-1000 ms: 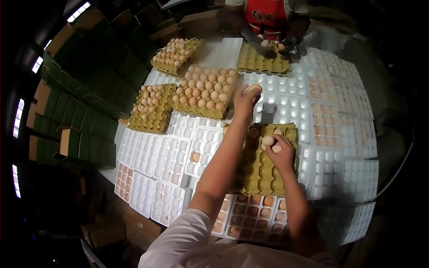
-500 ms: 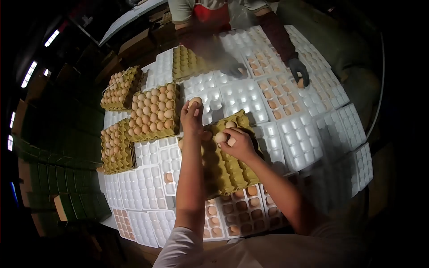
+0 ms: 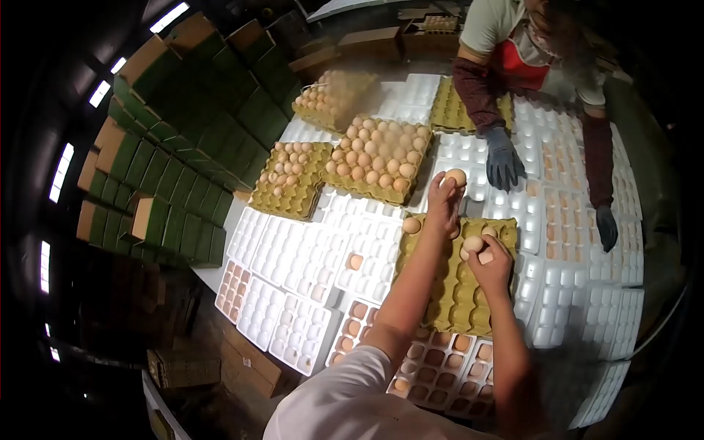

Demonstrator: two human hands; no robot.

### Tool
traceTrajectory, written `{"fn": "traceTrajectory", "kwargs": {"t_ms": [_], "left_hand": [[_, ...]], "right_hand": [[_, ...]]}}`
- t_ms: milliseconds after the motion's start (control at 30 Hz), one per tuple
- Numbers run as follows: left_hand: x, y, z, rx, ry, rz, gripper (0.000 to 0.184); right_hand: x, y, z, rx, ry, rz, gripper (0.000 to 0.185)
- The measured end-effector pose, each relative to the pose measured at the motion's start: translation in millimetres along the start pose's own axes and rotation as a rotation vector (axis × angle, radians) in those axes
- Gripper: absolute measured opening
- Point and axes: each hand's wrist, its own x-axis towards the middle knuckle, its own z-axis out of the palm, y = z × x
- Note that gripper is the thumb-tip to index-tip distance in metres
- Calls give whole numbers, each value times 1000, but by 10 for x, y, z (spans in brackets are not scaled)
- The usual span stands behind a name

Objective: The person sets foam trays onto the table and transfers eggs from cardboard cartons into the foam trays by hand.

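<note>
My left hand [image 3: 441, 207] is raised over the far edge of a yellow-brown egg tray [image 3: 456, 297], its fingers closed round a light brown egg [image 3: 456, 177]. Lower and to the right, my right hand [image 3: 493, 268] grips a pale egg [image 3: 473, 244] at its fingertips, with another egg [image 3: 485, 257] tucked against the fingers. Most cups of the tray beneath show no egg. One brown egg [image 3: 411, 225] sits at its far left corner, and another egg [image 3: 489, 232] lies just beyond my right hand. My forearms hide parts of the tray.
Stacked trays full of eggs [image 3: 378, 158] stand at the far left. White plastic cartons [image 3: 297, 253] cover the table, some holding eggs. Across it, a co-worker's gloved hand [image 3: 504, 161] reaches over cartons near my left hand; the other glove [image 3: 606, 227] is farther right. Green boxes [image 3: 183, 176] line the left.
My view has turned left, so the table appears farther right. Both my hands still hold eggs. The co-worker's arms have shifted, and the egg at the other glove no longer shows.
</note>
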Motion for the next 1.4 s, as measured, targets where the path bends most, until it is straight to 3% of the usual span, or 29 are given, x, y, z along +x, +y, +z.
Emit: {"fn": "traceTrajectory", "kwargs": {"t_ms": [67,167,267,367,533,633,667,733,767,800,833,867,900,933,967,1033,1067,1100,1167,1200,1300,1400], "left_hand": [[19,3,-7,-140,-5,5,28],[69,-67,-49,-33,-86,10,32],[27,-56,1,-149,-82,37,34],[-174,157,272,-48,-80,56,35],[-2,-30,82,-99,-6,44,33],[-129,7,169,130,-54,217,34],[-227,82,188,187,-110,147,29],[-545,363,225,322,-165,235,18],[-664,483,57,698,-99,458,19],[-1007,862,149,1096,54,386,27],[-1169,1025,47,1583,81,679,36],[-1204,1054,-196,1879,-38,625,51],[-1339,996,-314,1844,-117,457,61],[-1389,916,-399,1895,-180,597,63],[-1468,943,-325,1882,-169,589,51],[-1425,911,-340,1924,-178,620,39],[-1311,789,-444,1976,-121,730,30],[-1284,802,-412,1984,-111,840,24],[-1347,917,-218,1963,-72,537,20],[-1227,980,-260,1954,-58,369,33],[-1065,1133,-331,2034,-222,367,30],[-923,1398,-201,1790,-268,-7,24]], "right_hand": [[-14,48,43,18,-15,30,38],[-48,203,64,42,-41,41,39],[-55,265,72,7,-44,57,39],[-66,326,66,25,-79,115,39],[-62,344,82,54,-62,108,38],[-78,359,43,72,-101,128,39],[-76,382,53,90,-96,124,39],[-62,412,92,123,-69,89,41],[-77,502,128,168,-47,105,41],[-79,466,99,143,-47,103,41],[-62,434,95,154,-20,62,41],[-59,448,82,152,-35,115,41],[-52,404,72,133,3,106,40],[-56,472,115,249,48,116,40],[-55,435,104,389,67,104,40],[-92,279,-119,509,106,420,36],[-97,228,-180,636,247,379,30],[-153,347,-254,893,401,483,32],[-296,299,-622,1277,578,705,33],[-414,418,-785,1342,512,706,38],[-546,296,-1099,1508,266,813,30],[-368,318,-1094,1261,114,876,27]]}}
